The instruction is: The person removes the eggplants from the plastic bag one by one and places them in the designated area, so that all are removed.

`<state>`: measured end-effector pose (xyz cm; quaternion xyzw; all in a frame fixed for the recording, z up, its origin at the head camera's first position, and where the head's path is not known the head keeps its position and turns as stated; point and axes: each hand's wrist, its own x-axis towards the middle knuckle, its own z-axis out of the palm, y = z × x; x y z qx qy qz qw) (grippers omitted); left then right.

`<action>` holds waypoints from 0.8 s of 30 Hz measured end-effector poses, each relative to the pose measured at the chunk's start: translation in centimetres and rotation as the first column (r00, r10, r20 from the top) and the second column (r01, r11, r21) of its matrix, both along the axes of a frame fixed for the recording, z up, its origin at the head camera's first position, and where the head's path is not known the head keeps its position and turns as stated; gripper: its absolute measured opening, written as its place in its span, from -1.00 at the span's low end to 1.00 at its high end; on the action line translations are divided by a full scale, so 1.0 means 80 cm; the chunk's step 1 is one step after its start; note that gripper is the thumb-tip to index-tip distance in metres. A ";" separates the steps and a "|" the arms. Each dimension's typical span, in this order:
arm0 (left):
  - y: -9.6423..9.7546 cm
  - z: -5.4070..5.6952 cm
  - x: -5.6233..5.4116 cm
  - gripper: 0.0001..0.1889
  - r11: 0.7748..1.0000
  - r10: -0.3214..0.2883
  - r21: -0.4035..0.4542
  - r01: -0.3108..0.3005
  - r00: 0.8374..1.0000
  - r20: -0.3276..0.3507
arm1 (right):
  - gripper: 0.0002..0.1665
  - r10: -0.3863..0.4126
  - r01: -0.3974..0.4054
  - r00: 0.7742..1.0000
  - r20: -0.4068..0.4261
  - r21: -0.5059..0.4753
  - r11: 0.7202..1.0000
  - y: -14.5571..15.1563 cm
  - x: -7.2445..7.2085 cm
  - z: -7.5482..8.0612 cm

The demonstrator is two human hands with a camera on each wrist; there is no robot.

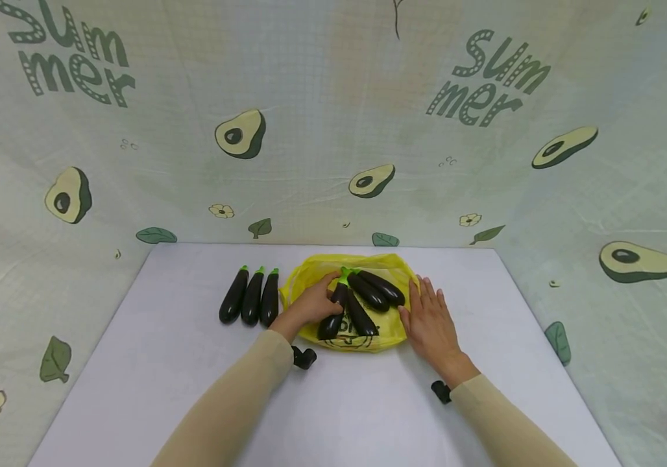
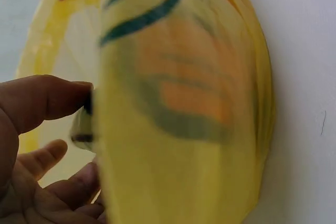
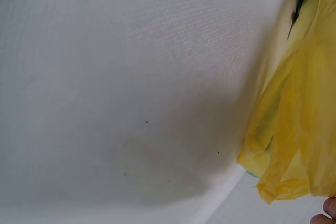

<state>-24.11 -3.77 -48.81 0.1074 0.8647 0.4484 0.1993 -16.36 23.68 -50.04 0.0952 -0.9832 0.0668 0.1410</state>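
Observation:
An opened yellow plastic bag lies on the white table with several dark eggplants inside its mouth. My left hand reaches in over the bag's left side and grips the leftmost eggplant, whose green stem points away from me. In the left wrist view the bag's printed side hides most of that eggplant; thumb and fingers show beside its pale end. Straight fingers of my right hand rest along the bag's right edge. In the right wrist view, only its fingertips appear, by the yellow rim.
Three more eggplants lie side by side on the table, left of the bag. A cloth printed with avocados hangs behind the table and along both sides.

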 end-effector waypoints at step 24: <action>-0.029 0.014 0.023 -0.22 0.969 0.091 0.238 -0.060 0.988 -0.123 | -0.18 0.009 -0.009 1.000 0.008 -0.005 1.000 -0.003 0.000 0.001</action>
